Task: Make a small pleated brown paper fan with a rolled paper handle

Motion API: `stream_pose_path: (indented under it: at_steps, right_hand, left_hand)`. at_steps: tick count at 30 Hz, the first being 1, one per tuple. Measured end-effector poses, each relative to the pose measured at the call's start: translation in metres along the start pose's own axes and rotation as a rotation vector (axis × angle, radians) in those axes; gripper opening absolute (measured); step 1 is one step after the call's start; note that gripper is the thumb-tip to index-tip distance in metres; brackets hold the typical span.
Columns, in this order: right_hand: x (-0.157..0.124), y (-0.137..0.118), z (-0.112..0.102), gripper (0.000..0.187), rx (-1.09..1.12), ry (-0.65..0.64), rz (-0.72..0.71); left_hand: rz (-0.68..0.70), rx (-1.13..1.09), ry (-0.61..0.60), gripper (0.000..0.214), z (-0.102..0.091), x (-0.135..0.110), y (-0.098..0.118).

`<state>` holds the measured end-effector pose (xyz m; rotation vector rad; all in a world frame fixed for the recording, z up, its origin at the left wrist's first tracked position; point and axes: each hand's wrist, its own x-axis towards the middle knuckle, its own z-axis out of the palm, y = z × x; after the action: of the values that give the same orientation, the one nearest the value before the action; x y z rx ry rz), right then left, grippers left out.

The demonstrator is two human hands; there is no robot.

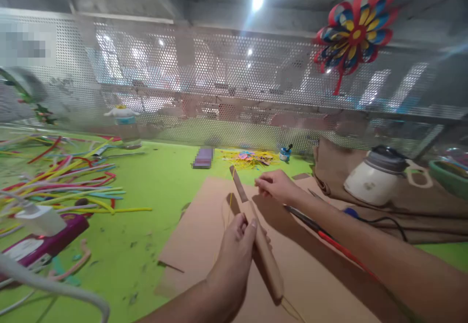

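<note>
My left hand (234, 250) is closed around a knife (261, 245) with a wooden handle, its blade (238, 184) pointing away and up. A thin yellow strip (231, 200) runs down beside the blade toward my left fingers. My right hand (276, 186) is just right of the blade, its fingers pinched together; what they pinch is too small to make out. Both hands hover over a brown cardboard sheet (204, 245) lying on the green table (153, 186).
Many coloured strips (69, 176) lie heaped at the left, near a purple device (44, 245) and a white cable (54, 289). A red and black tool (321, 232) lies under my right forearm. A white jar (373, 176) rests on brown cloth at the right. A perforated metal screen (234, 89) carrying a paper pinwheel (353, 32) stands behind.
</note>
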<state>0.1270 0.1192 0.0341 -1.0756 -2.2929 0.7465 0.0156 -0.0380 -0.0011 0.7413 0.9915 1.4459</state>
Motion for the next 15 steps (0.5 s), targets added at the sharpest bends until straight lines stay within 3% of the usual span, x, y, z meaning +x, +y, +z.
stream_pose_path:
  at_steps: [8, 15]
  right_hand:
    - [-0.074, -0.016, 0.004, 0.028, 0.066, -0.100, -0.007]
    - [-0.117, -0.004, -0.020, 0.021, -0.082, -0.004, 0.006]
  left_hand:
    - [-0.072, 0.004, 0.006, 0.020, -0.002, 0.003, 0.005]
    - [-0.108, 0.032, -0.005, 0.019, -0.006, 0.009, 0.012]
